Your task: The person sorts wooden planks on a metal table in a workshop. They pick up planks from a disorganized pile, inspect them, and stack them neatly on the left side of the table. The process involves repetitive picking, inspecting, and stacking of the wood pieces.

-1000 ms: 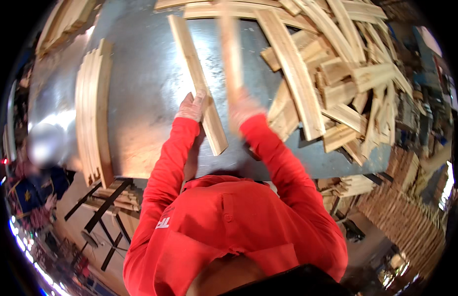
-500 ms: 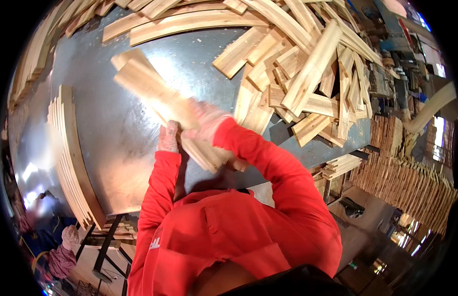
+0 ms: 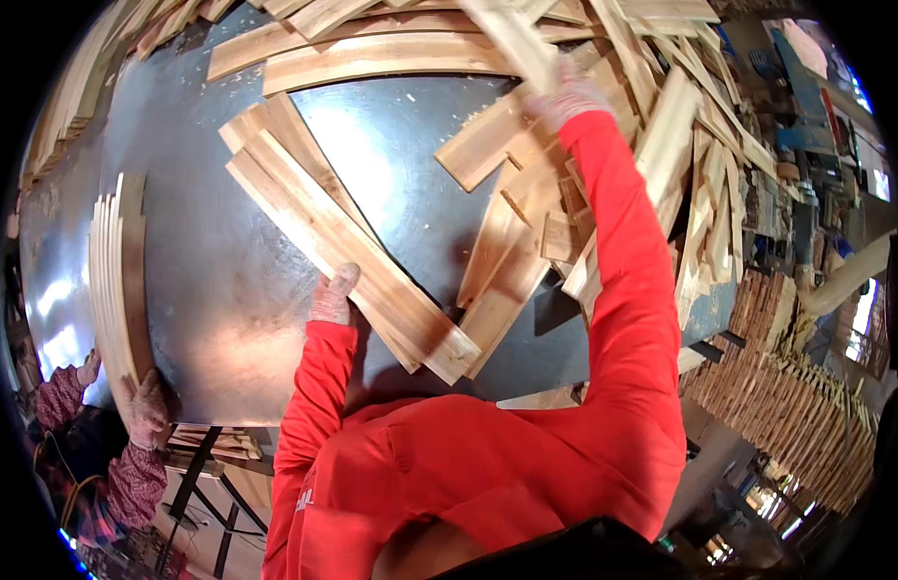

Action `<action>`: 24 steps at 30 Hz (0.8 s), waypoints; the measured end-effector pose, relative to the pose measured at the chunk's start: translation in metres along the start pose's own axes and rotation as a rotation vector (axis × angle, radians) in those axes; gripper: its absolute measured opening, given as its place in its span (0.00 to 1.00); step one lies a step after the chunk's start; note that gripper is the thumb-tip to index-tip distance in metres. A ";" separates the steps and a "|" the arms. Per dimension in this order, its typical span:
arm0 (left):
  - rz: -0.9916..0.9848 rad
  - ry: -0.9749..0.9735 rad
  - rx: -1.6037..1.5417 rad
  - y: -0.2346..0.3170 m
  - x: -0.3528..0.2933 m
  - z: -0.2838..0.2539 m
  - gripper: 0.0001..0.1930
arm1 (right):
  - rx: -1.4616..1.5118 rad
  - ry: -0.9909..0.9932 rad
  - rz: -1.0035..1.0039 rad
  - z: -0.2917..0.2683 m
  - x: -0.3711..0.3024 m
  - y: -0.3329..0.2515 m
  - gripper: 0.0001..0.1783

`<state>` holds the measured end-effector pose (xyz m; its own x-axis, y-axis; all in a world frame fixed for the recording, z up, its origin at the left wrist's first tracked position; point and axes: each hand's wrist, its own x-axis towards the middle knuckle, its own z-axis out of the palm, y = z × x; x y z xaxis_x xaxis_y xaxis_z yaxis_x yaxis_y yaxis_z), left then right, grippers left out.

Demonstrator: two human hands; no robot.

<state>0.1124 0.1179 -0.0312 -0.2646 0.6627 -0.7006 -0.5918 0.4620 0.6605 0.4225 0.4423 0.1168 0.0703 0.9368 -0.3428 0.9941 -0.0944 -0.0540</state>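
A small stack of long pale wooden slats (image 3: 342, 237) lies slantwise on the grey metal table (image 3: 217, 319). My left hand (image 3: 333, 295), gloved, rests flat against the stack's near left edge. My right hand (image 3: 565, 97), also gloved, is stretched far out over the heap of loose slats (image 3: 526, 213) at the right and grips a long slat (image 3: 512, 39) that rises toward the top edge. Both my sleeves are red.
A curved bundle of slats (image 3: 120, 280) stands on edge at the table's left, where another person's hands (image 3: 144, 406) in patterned sleeves touch it. More slats line the far edge (image 3: 371, 58). Stacked wood (image 3: 807, 406) fills the floor at the right.
The slats I was holding with both hands now lie on the table as a stack. My right hand has left them and reached far right to seize another slat.
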 end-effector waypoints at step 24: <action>0.305 0.015 0.526 0.101 -0.005 -0.102 0.27 | 1.195 -0.019 -0.177 0.141 -0.253 -0.127 0.50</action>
<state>-0.0238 0.1011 0.0108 -0.3764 0.8044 -0.4595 -0.0332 0.4840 0.8745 0.2671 0.1696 0.0782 -0.0699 0.9641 -0.2561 0.2851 -0.2267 -0.9313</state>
